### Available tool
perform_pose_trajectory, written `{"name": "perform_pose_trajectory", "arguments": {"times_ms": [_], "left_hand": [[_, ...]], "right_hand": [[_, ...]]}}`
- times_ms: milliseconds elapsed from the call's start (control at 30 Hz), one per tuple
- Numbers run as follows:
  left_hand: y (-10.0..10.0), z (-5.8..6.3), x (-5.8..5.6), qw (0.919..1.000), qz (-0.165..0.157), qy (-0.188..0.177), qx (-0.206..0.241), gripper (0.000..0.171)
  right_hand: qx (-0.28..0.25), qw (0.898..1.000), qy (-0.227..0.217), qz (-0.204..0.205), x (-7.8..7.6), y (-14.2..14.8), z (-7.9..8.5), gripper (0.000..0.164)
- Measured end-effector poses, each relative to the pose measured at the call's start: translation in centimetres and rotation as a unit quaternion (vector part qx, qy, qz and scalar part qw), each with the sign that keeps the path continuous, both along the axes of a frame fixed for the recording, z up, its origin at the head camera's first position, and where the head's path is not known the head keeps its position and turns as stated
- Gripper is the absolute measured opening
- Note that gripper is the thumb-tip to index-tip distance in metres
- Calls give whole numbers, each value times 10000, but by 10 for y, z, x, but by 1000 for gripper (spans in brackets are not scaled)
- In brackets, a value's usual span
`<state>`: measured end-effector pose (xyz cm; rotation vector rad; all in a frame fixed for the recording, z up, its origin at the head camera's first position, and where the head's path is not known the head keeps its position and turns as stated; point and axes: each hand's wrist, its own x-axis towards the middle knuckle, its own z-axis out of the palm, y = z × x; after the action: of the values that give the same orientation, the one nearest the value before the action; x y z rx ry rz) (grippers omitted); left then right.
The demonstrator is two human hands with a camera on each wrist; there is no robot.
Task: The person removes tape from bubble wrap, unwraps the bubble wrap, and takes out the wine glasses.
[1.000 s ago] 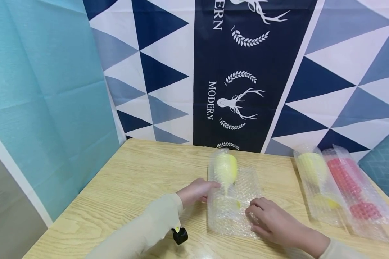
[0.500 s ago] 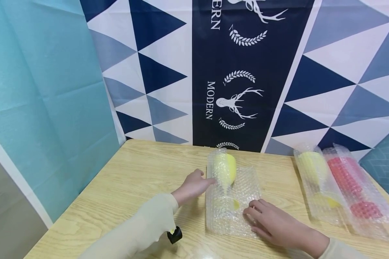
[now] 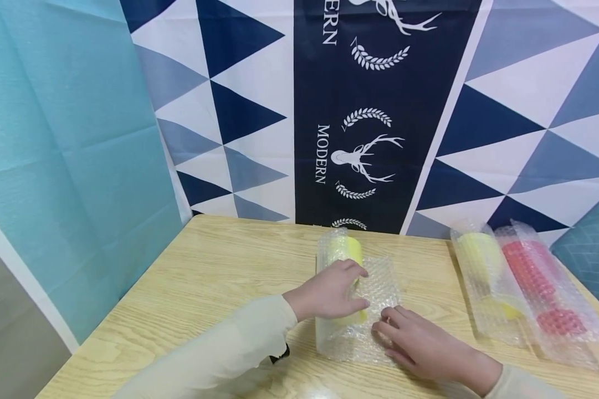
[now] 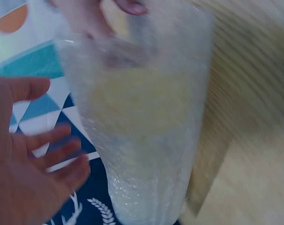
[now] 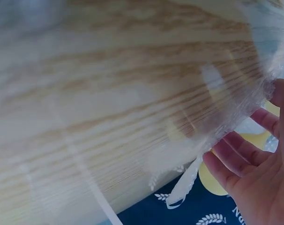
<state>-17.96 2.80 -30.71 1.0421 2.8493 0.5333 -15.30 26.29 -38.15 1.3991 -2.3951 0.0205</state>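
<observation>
nearest in the head view, the right hand [image 3: 419,343] lies flat on the near right part of the bubble wrap sheet [image 3: 379,293], fingers straight and slightly spread, tips pressing the wrap onto the wooden table [image 3: 219,277]. the right wrist view shows those fingers [image 5: 235,159] lying loosely side by side against the wrap's crinkled edge.

just left of it and a little farther, the left hand [image 3: 331,293] rests over the yellow goblet [image 3: 346,252], which lies on its side at the middle of the table, partly rolled into the left edge of the sheet, bowl toward the far wall. the fingers arch over the wrapped roll with the thumb on the near side; whether they truly grip it cannot be told. in the left wrist view the left hand's fingers [image 4: 48,154] look spread and relaxed beside the blurred roll.

farther right, well apart from both hands, two finished bundles lie side by side and touching: a wrapped yellow goblet [image 3: 484,277] and a wrapped red goblet [image 3: 538,288].

at the far edge hangs a triangle-patterned cloth [image 3: 359,111] printed with a stag.
</observation>
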Motion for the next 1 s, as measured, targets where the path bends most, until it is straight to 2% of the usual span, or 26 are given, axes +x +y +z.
{"name": "perform_pose_trajectory", "arguments": {"times_ms": [100,200,333,433,500,567,800,867,1000], "left_hand": [[3,-4,0,9927,-853,449,-723,49],[4,-7,0,9794,-1412,804,-1200,46],[3,-9,-2,9657,-1736,1223,-1494,42],[-2,-10,-3,9578,-1851,1486,-1621,42],[-7,-11,-3,9540,-1885,1614,-1684,42],[-13,-11,-3,9541,-1847,1636,-1695,45],[-37,-18,-1,9645,-1278,1549,-1716,57],[-43,-22,-1,9632,-1073,1636,-1844,60],[-51,-30,1,9555,-741,1792,-2223,57]], "right_hand": [[67,10000,38,45,1,-2,0,42],[177,9998,10,34,2,-3,0,44],[235,9997,-13,-41,2,-2,1,43],[243,9997,-33,-84,1,0,1,42],[205,9997,-72,-105,1,0,0,41],[187,9997,-105,-132,1,0,0,40],[291,9981,-450,-294,1,1,2,39],[327,9976,-513,-324,1,1,2,38],[369,9973,-543,-337,1,1,3,38]]}}
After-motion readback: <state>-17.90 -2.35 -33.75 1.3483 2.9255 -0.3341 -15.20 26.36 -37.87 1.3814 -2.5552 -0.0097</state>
